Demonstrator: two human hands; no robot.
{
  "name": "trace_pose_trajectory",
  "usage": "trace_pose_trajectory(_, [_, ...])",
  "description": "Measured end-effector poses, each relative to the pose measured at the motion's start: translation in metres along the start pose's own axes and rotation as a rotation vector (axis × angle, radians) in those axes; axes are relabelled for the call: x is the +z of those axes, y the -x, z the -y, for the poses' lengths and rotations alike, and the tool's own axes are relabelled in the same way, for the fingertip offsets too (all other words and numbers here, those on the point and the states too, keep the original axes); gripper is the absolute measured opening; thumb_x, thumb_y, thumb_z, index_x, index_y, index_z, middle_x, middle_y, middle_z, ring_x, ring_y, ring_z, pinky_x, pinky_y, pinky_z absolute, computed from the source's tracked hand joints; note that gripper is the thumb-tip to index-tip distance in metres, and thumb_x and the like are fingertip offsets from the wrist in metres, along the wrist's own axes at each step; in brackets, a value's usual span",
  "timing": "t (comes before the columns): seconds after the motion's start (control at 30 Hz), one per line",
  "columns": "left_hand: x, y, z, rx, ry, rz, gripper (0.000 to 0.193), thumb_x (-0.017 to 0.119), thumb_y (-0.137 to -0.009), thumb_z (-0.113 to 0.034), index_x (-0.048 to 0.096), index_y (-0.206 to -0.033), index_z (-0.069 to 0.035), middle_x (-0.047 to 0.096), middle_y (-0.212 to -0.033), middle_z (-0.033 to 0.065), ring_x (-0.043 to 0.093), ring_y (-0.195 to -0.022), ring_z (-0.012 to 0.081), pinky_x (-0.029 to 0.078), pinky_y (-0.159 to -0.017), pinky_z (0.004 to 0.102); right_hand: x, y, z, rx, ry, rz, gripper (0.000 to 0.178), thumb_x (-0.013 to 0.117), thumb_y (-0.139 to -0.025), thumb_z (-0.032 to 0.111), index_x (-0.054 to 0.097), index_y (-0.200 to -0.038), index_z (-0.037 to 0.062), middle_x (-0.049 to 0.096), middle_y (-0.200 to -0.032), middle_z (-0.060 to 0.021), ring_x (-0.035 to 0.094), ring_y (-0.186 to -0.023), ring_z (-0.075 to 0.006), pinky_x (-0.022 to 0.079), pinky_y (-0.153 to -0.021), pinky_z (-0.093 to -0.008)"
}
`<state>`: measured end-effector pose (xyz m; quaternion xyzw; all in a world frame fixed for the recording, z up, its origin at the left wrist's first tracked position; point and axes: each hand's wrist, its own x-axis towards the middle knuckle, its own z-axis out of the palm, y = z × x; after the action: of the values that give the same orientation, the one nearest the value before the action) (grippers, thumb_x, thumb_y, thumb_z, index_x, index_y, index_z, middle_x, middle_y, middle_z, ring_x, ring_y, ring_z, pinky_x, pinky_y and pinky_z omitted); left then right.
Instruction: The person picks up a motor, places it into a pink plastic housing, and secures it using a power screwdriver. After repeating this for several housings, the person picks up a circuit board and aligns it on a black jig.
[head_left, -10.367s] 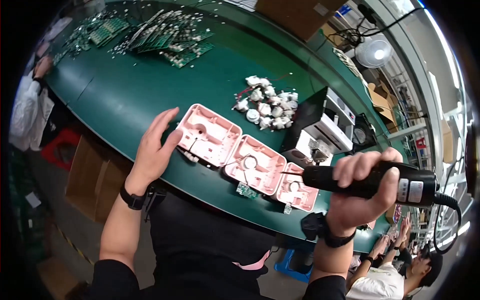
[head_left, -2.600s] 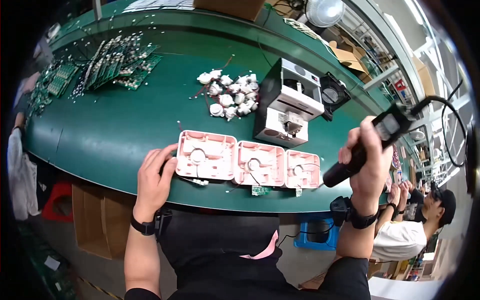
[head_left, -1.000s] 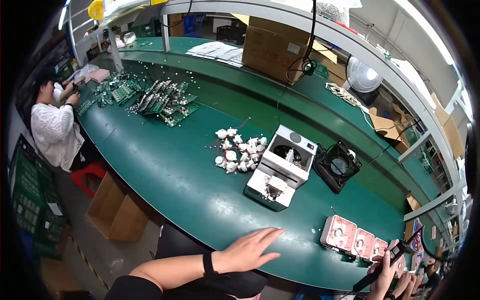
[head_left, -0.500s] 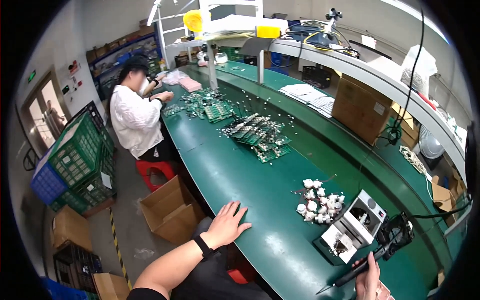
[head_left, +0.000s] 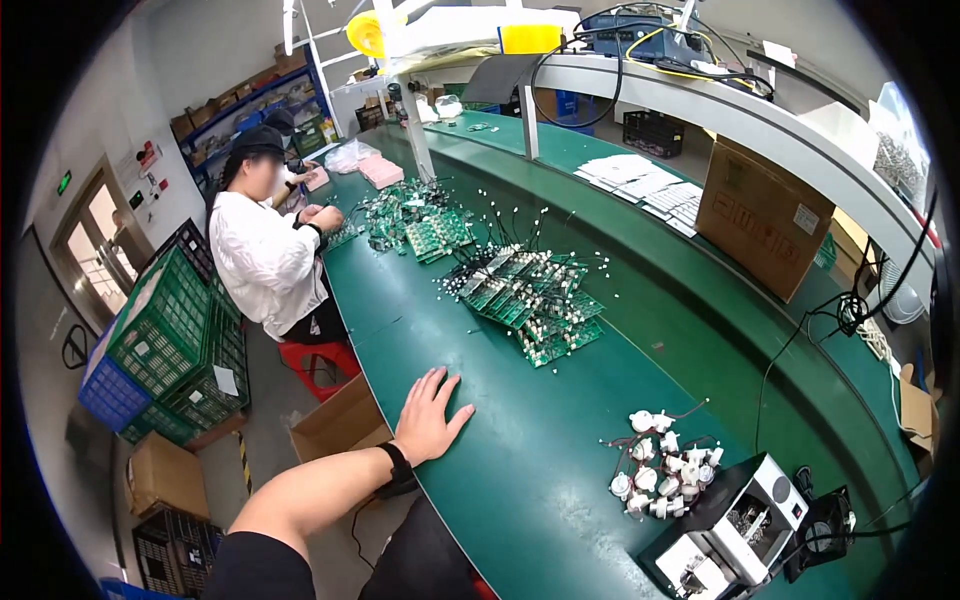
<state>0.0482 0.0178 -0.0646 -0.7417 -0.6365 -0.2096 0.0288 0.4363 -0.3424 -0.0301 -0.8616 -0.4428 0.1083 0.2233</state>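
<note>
My left hand lies flat on the green table near its front edge, fingers spread and nothing in them. A dark band circles the wrist. My right hand is out of the picture. To the right lies a pile of small white round parts with thin wires. Beside it stands a grey box-shaped machine with an open front and metal bits inside. Farther up the table is a heap of green circuit boards with white connectors and black wires.
A person in a white top sits at the far left by more circuit boards. An open cardboard box and green crates stand on the floor. A raised shelf runs along the back, with a large cardboard box beneath.
My right hand, which held a black pen-like tool with a thin tip, has left the picture. The view has shifted, and my left hand still rests flat on the table.
</note>
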Motion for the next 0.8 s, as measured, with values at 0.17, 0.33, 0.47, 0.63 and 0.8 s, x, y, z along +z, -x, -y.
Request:
trace_pose_trajectory(0.17, [-0.008,0.005,-0.003,-0.018,0.008,0.058,0.059,0.063,-0.093,-0.038,0.049,-0.139,-0.005,0.043,-0.146,0.0226,0.037,-0.139,0.0411,0.03,-0.116,0.0502,-0.004,0.005,0.024,-0.02,0.174,0.006,0.076,0.071,-0.089,0.026,0.036,-0.147,-0.0083,0.043,-0.146,-0.0313,0.043,-0.136,-0.042,0.031,-0.117,-0.0458])
trace_pose_trajectory(0.33, [-0.016,0.005,0.001,-0.031,0.005,0.089,0.059,0.064,-0.092,-0.037,0.048,-0.139,-0.005,0.043,-0.146,0.022,0.035,-0.139,0.0407,0.029,-0.116,0.0506,0.014,0.007,0.009,-0.094,0.159,-0.089,0.071,0.07,-0.087,0.022,0.04,-0.145,-0.0067,0.047,-0.142,-0.0296,0.045,-0.133,-0.0434,0.033,-0.115,-0.047])
trace_pose_trajectory(0.47, [-0.017,0.004,0.004,-0.01,0.039,0.042,0.053,0.063,-0.093,-0.035,0.052,-0.135,-0.005,0.043,-0.146,0.0218,0.038,-0.138,0.04,0.032,-0.114,0.0502,0.008,0.027,0.011,-0.096,0.135,-0.127,0.069,0.07,-0.087,0.022,0.042,-0.144,-0.0058,0.049,-0.14,-0.0292,0.047,-0.129,-0.0449,0.035,-0.113,-0.0473])
trace_pose_trajectory(0.63, [0.0,-0.018,0.028,-0.28,0.581,0.029,0.046,0.064,-0.096,-0.037,0.057,-0.127,-0.004,0.058,-0.129,0.0142,0.055,-0.122,0.0288,0.044,-0.102,0.0423,0.018,0.024,0.009,-0.135,0.08,-0.225,0.061,0.071,-0.088,0.022,0.049,-0.139,-0.0053,0.053,-0.134,-0.0295,0.051,-0.123,-0.0466,0.038,-0.109,-0.0486])
trace_pose_trajectory(0.8, [-0.024,-0.145,0.041,-0.779,1.641,0.061,0.038,0.068,-0.095,-0.038,0.061,-0.118,-0.008,0.063,-0.106,0.002,0.061,-0.096,0.0134,0.049,-0.075,0.0272,0.023,0.018,0.01,-0.192,0.116,-0.29,0.055,0.072,-0.088,0.022,0.054,-0.133,-0.0046,0.058,-0.127,-0.0289,0.054,-0.117,-0.0467,0.042,-0.104,-0.0484])
